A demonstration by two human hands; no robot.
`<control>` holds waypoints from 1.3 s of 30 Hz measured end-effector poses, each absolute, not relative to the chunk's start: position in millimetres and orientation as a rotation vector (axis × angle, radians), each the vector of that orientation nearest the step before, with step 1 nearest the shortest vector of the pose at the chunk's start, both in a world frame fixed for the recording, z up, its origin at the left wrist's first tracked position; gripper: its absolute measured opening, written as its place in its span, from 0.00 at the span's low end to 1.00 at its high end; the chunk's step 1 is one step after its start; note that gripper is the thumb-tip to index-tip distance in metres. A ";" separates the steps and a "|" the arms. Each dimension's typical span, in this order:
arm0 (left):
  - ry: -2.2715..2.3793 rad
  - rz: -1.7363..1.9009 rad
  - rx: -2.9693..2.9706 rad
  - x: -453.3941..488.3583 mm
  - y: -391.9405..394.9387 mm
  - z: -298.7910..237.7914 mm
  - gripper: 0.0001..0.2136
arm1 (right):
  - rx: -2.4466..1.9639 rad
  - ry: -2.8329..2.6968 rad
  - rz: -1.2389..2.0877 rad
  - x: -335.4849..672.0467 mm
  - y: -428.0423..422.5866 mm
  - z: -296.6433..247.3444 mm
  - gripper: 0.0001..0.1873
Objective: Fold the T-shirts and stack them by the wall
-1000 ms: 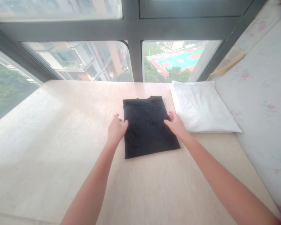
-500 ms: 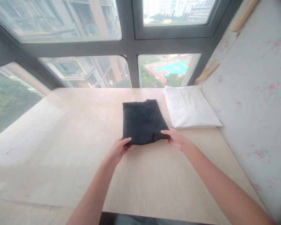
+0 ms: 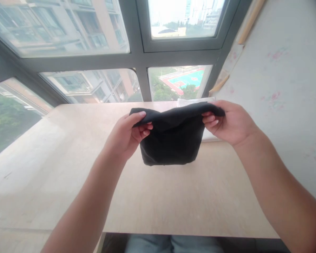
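A folded piece of black clothing hangs in the air above the wooden surface, its upper edge sagging slightly between my hands. My left hand pinches its upper left corner, thumb on top and fingers curled beneath. At the upper right corner my right hand grips the cloth, fingertips curled round the near side. Whether the garment is a shirt or trousers I cannot tell. Behind it, mostly hidden by the black cloth and my right hand, lies a folded white cloth.
The pale wooden surface spreads beneath my hands, its front edge close to my legs. Grey-framed windows rise at the back. A wall with flowered paper bounds the right side, with a peeling strip near the window.
Both hands have lifted the black clothing off the surface and raised its near edge, so it now hangs down. It now covers most of the white cloth. The view has tilted slightly.
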State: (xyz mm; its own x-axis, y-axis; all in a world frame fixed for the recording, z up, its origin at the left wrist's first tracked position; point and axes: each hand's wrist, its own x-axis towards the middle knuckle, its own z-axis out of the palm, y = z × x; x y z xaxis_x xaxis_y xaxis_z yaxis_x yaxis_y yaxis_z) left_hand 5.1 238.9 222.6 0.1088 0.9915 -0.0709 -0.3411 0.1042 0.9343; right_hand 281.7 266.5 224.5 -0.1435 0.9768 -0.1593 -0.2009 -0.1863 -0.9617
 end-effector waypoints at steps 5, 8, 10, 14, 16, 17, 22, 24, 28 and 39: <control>0.902 1.252 0.947 51.9 297.6 247.4 0.05 | -1.169 -1.126 1.304 313.3 312.6 252.5 0.19; 0.907 1.273 1.021 81.8 341.5 265.5 0.05 | -1.245 -1.185 1.212 336.8 346.4 281.7 0.29; 0.895 1.283 1.061 100.7 366.8 276.5 0.07 | -1.248 -1.175 1.208 355.3 363.1 303.2 0.30; 0.803 1.303 1.130 133.3 394.6 268.4 0.04 | -1.154 -1.030 1.176 392.1 373.7 319.5 0.24; 0.794 1.250 1.140 147.1 394.9 239.7 0.07 | -1.151 -0.915 1.133 405.8 370.4 299.2 0.22; 0.824 1.193 1.133 153.5 391.2 219.5 0.08 | -1.155 -0.846 1.110 410.7 366.9 280.4 0.22; 1.109 0.746 1.068 173.7 332.6 98.2 0.13 | -1.325 -0.448 0.996 417.1 317.3 129.0 0.08; 1.164 0.630 1.078 169.0 297.9 58.4 0.14 | -1.472 -0.349 1.027 411.3 278.7 64.8 0.04; 1.242 0.630 1.150 130.9 238.7 12.7 0.14 | -1.657 -0.445 0.881 385.3 196.0 -19.0 0.13; 1.480 0.932 1.407 77.6 172.0 -9.5 0.08 | -1.955 -1.156 0.519 305.8 167.4 -34.1 0.21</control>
